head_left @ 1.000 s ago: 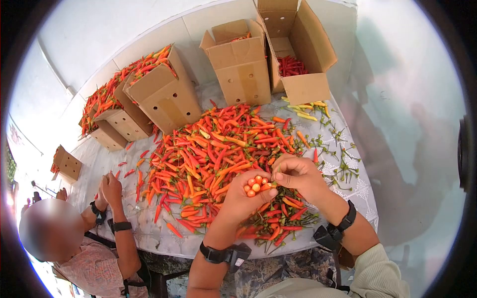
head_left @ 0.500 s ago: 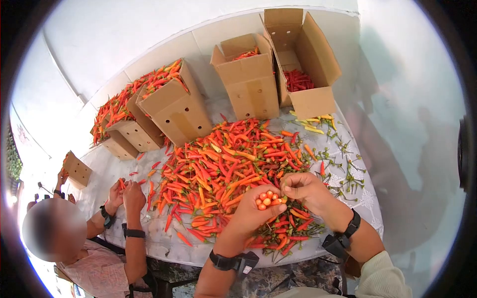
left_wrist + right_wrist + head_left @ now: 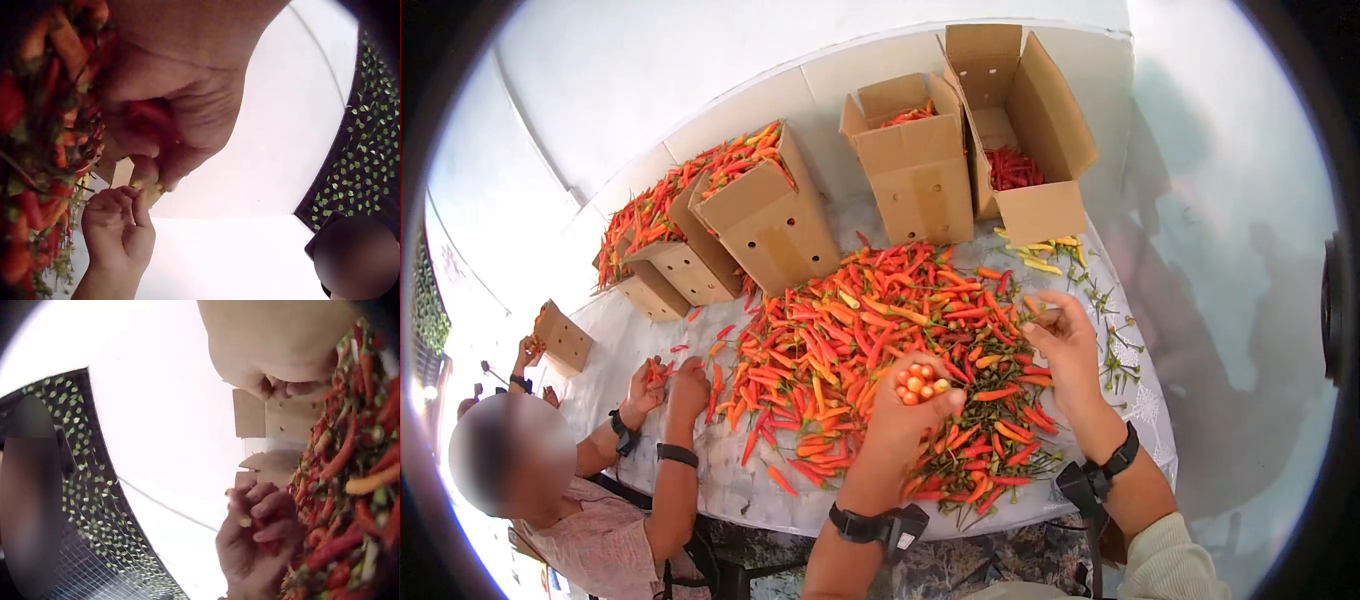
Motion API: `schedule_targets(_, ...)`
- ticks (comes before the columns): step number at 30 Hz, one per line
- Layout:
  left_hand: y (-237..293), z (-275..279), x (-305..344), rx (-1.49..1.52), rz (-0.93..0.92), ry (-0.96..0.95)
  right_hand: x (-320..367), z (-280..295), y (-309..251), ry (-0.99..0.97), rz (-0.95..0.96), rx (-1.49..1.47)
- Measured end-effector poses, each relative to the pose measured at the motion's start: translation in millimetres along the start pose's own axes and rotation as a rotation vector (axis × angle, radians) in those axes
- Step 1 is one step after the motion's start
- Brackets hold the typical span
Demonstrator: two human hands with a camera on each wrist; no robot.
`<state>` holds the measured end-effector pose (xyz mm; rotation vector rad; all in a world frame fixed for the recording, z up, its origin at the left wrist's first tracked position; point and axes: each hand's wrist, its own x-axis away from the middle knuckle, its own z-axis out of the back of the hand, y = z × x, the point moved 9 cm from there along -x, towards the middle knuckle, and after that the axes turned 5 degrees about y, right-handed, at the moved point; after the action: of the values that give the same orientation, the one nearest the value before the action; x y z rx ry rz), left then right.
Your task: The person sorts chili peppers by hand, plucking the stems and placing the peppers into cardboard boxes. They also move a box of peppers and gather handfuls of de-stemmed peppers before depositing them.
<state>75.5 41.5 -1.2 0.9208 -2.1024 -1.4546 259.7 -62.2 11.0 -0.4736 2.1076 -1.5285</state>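
Note:
My left hand [image 3: 905, 405] grips a bunch of chillies [image 3: 917, 384], their rounded orange and red ends facing up, above the near part of a large chilli pile [image 3: 840, 340]. In the right wrist view, the left hand's fingers curl round red chillies, and pale yellow ends [image 3: 242, 519] stick out. Apart from it, my right hand [image 3: 1072, 360] is over the pile's right side, thumb and index finger spread; no chilli shows between them. The left wrist view has the gripping hand [image 3: 181, 94] close up, the right hand [image 3: 119, 234] just beyond.
Cardboard boxes [image 3: 915, 195] of chillies line the back; the open rightmost box [image 3: 1040, 215] holds red ones. Yellow chillies [image 3: 1042, 264] and loose green stems [image 3: 1122, 350] lie at the right. At the left, another person [image 3: 590, 520] handles red chillies beside a small box [image 3: 563, 340].
My right hand has left the left hand's side and moved right and up, its fingers parting. The left hand still grips its bunch. The other person's hands have moved apart.

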Motion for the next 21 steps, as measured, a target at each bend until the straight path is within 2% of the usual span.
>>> schedule_targets(3, 3, 10, -5, 0.067, -0.011, 0.05, 4, -10, -10, -0.176, 0.066, 0.327)
schedule_targets(6, -2, 16, -5, 0.161, 0.029, 0.099, 31, -48, -23, -0.522, 0.277, 0.578)
schedule_targets(10, 4, 12, -3, 0.141, 0.004, 0.108, 52, -68, -12, -0.698, 0.533, 0.857)
schedule_targets(13, 3, 11, -1, 0.08, 0.024, 0.1, 47, -65, -17, -0.617, 0.505, 0.79)
schedule_targets(16, 4, 6, -4, 0.037, 0.026, 0.086, 38, -56, -20, -0.472, 0.342, 0.642)
schedule_targets(19, 2, -1, -7, -0.012, -0.022, -0.012, 33, -48, -2, -0.468, 0.088, 0.339)
schedule_targets(20, 0, -6, -7, -0.055, -0.055, -0.058, 36, -52, -2, -0.5, 0.002, 0.131)
schedule_targets(21, -1, -11, -5, -0.097, -0.085, -0.103, 36, -53, -2, -0.509, -0.01, 0.114)
